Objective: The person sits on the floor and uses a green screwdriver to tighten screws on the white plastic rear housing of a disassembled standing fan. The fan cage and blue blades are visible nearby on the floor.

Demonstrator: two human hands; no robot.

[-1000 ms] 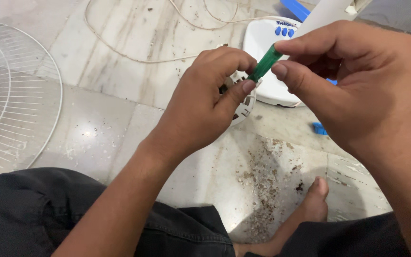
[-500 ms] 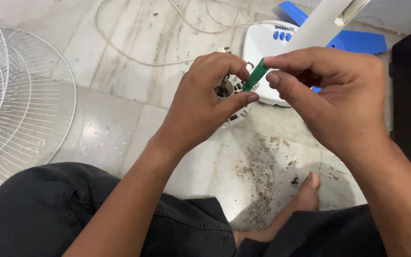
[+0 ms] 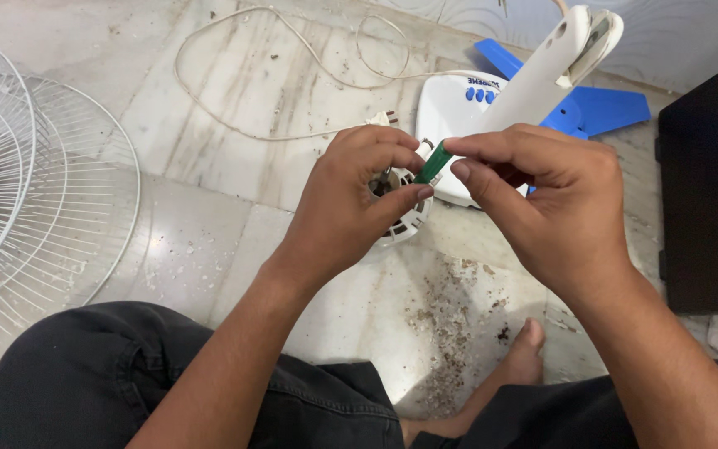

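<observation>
Both hands were busy: the left hand (image 3: pixel 351 208) gripped a round white motor part (image 3: pixel 400 218) above the floor while right hand (image 3: pixel 542 208) fingers pinched a green-handled tool (image 3: pixel 434 162), needing steady alignment.

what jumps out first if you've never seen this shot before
Two hands meet at centre frame: the right hand pinches a green tool against a small white part gripped by the left hand. White wire fan guards lie left; blue fan blades sit top right.
</observation>
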